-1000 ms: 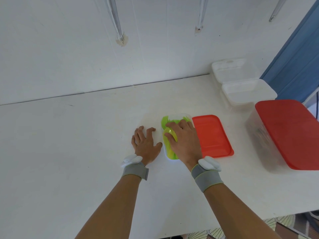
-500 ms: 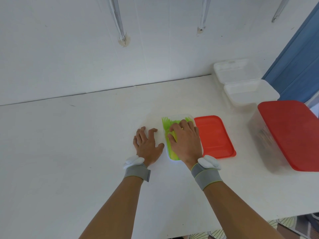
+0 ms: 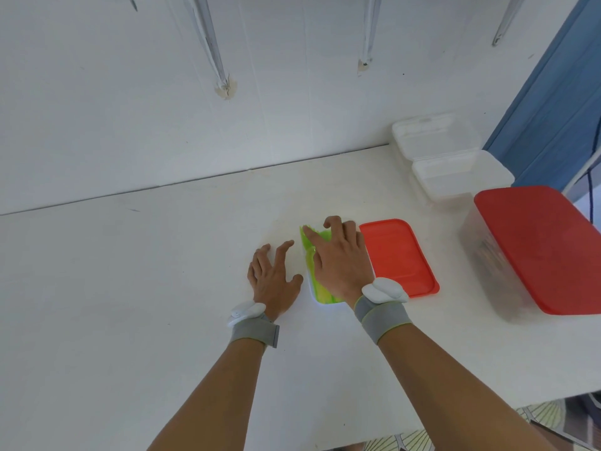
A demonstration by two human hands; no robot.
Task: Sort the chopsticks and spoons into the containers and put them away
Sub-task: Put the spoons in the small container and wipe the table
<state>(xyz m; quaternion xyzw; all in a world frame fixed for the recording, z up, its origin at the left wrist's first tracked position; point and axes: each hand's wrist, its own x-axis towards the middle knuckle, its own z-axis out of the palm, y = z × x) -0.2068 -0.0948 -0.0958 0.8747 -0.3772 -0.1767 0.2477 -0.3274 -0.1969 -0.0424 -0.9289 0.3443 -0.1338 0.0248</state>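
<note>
A small clear container (image 3: pixel 313 289) full of green plastic cutlery (image 3: pixel 310 255) is seen in the middle of the frame, on the white bench (image 3: pixel 130 288). It is mostly covered by the right hand (image 3: pixel 338 258). Fork tips can be made out at the far end; whether spoons are mixed in cannot be told, because the green pieces are blurred.

Trouble could be caused in a few ways from here. The green pieces stick up above the rim, so some could be knocked out onto the bench if the hand is pulled away fast. The container is light and could be slid or tipped if it is pushed from one side only. The red lid (image 3: pixel 398 255) lies flat just to the right of the container, and it may not shut well if the pieces are not pressed down flat first.

The right hand is laid over the top of the green pieces with its fingers bent loosely and spread; the pieces are touched and pressed, and nothing looks pinched. The left hand (image 3: pixel 271 278) is rested on the bench just to the left of the container, fingers spread wide and holding nothing.

At the right of the frame a big box with a red lid (image 3: pixel 546 252) is seen, and above it two white boxes (image 3: pixel 448 157) are kept by the wall.
</note>
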